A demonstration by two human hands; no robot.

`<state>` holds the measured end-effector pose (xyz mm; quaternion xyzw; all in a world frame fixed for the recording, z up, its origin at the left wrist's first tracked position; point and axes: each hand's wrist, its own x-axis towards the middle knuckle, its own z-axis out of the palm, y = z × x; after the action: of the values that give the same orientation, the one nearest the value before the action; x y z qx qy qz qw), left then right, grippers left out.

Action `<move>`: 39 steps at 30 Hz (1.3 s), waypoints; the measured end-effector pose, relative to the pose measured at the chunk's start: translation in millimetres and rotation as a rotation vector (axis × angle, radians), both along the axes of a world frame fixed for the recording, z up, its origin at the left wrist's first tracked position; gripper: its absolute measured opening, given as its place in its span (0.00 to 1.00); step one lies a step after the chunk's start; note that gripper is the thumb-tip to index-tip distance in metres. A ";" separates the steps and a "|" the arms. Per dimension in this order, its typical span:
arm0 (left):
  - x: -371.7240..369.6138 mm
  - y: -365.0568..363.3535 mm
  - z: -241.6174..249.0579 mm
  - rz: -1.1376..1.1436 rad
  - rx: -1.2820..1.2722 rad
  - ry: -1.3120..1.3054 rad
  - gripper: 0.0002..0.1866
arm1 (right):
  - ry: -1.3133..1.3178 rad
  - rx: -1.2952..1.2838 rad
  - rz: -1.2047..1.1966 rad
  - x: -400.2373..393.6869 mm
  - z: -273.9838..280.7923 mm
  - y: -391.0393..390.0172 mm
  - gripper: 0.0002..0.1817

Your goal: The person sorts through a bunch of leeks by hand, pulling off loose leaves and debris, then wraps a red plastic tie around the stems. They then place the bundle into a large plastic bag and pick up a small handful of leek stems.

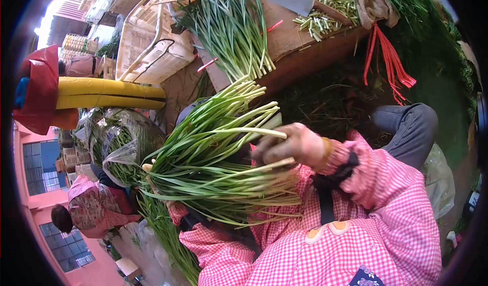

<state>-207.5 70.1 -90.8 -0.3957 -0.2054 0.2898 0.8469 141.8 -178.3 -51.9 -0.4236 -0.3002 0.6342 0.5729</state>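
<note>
A large loose bunch of garlic chives [203, 156] spreads across my lap, pale cut ends toward the right. My left hand [157, 183] is wrapped round its leafy side at the left; most of that hand is hidden under the leaves, with a fingertip showing above. Over the pale ends is my right hand [292, 146], its darkened fingers bent and smeared by motion. One thick stalk overlaps the right hand, and another lies just below it; I cannot tell if the fingers grip either.
On the board ahead lie a tied bundle of chives [231, 32], a cleaver [290, 0] and chopped stalk ends [330, 14]. Red ties [384, 62] hang off its edge. A white plastic basket [145, 42], a yellow-wrapped post [109, 93] and a bagged bundle [122, 146] stand left. Another person [96, 204] bends beyond.
</note>
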 end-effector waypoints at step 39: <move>6.3 -7.9 12.4 0.409 0.482 0.667 0.23 | -1.273 0.604 -0.104 -29.6 63.5 -8.5 0.09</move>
<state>-201.2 62.3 -78.4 -0.0236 -0.0570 0.5063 0.8601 112.2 -186.8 11.6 -0.5485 -0.7191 0.1242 0.4081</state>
